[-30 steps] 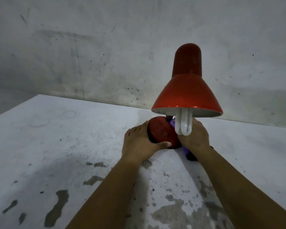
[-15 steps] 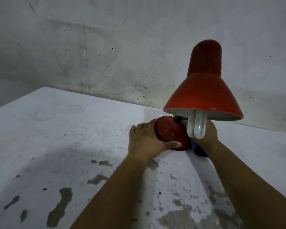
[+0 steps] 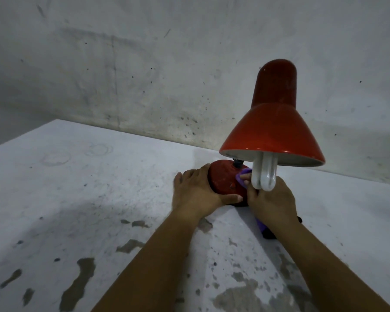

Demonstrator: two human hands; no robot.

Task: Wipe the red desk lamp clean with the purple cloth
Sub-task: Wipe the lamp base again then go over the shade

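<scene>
**On the desk: two hands at the lamp's base**

On the worn white desk [image 3: 81, 199], near the stained wall [image 3: 144, 75], one red desk lamp [image 3: 273, 134] is standing with its shade tilted toward the camera. Both forearms are reaching in from the lower edge and converging on the lamp's round red base [image 3: 225, 179].

The left hand [image 3: 195, 194] is cupping the base from the left, its fingers curving around the far side and its thumb lying along the near rim, gripping it. The right hand [image 3: 270, 201] is pressing one purple cloth [image 3: 242, 175] against the right side of the base; its fingers are curling around the cloth, and one fingertip is showing on top of the fabric. A further bit of purple is poking out under the right wrist, beside something dark that is too shadowed to identify.

One white U-shaped bulb [image 3: 264, 174] is hanging out of the shade, directly in front of the right hand's knuckles and hiding part of them. A short black neck joint is showing just above the base, behind the bulb.

The desk's paint is flaking in dark patches along the near edge, and faint ring marks are showing toward the far left.
</scene>
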